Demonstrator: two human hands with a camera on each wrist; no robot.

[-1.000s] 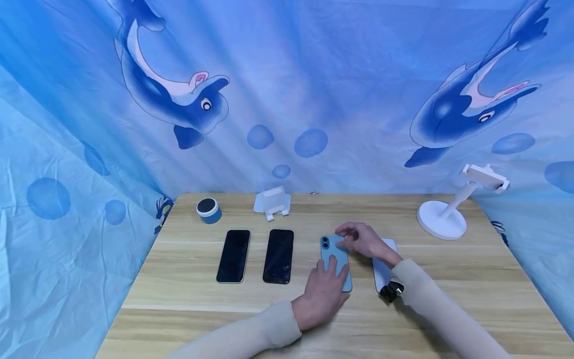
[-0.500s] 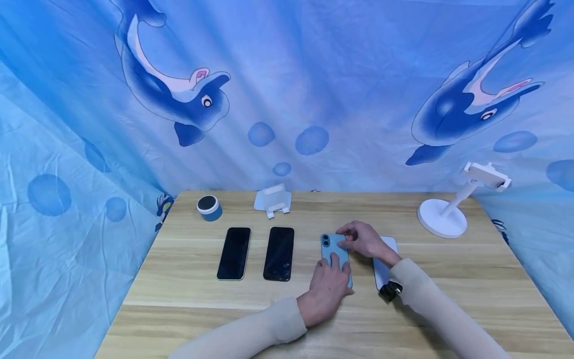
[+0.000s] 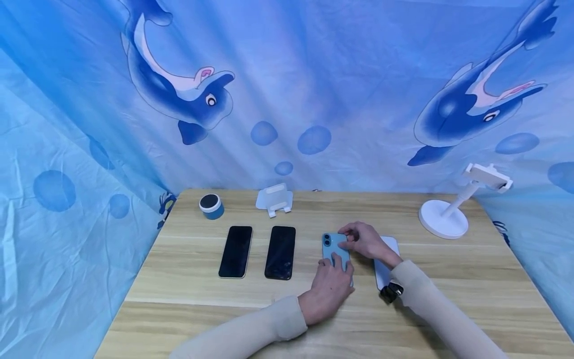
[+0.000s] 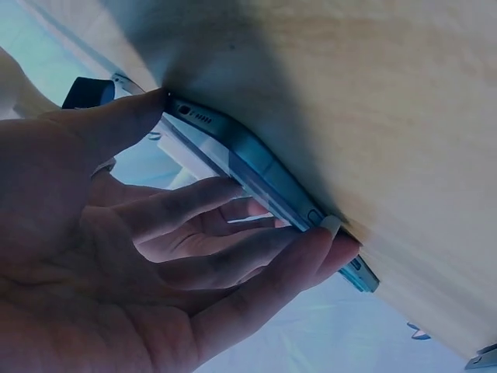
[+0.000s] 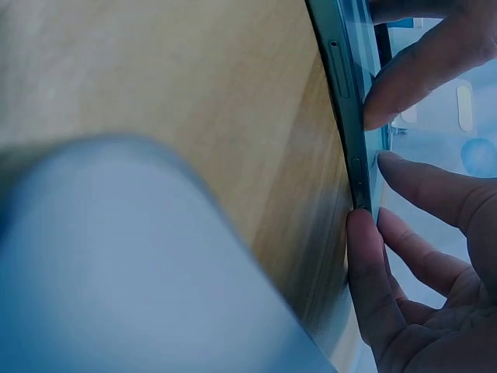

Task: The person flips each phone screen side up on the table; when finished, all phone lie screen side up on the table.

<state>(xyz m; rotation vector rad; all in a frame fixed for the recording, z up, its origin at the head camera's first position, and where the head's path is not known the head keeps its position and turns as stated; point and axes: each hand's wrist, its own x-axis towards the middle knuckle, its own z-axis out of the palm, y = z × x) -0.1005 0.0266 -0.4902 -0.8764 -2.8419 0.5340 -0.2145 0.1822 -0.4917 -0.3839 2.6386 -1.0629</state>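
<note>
A light-blue smartphone (image 3: 335, 245) lies back up on the table, its two lenses at the far left corner. My left hand (image 3: 328, 294) grips its near half. In the left wrist view the thumb (image 4: 128, 120) meets the bottom corner, and fingertips (image 4: 318, 241) lie along the opposite edge. My right hand (image 3: 365, 242) pinches the far right corner. The right wrist view shows the right thumb (image 5: 427, 186) over the back and a finger (image 5: 369, 256) at the corner. Partly hidden under my right wrist is a pale, flat, phone-shaped object (image 3: 382, 274).
Two phones with black screens, one left (image 3: 235, 252) and one nearer (image 3: 280, 253), lie left of the hands. Behind them stand a blue-and-white round container (image 3: 211, 206) and a small white phone stand (image 3: 275, 198). A taller white stand (image 3: 444, 219) is at the back right.
My left hand has slid slightly up and right along the blue smartphone. My right hand stays at the far corner. The head view has shifted a little.
</note>
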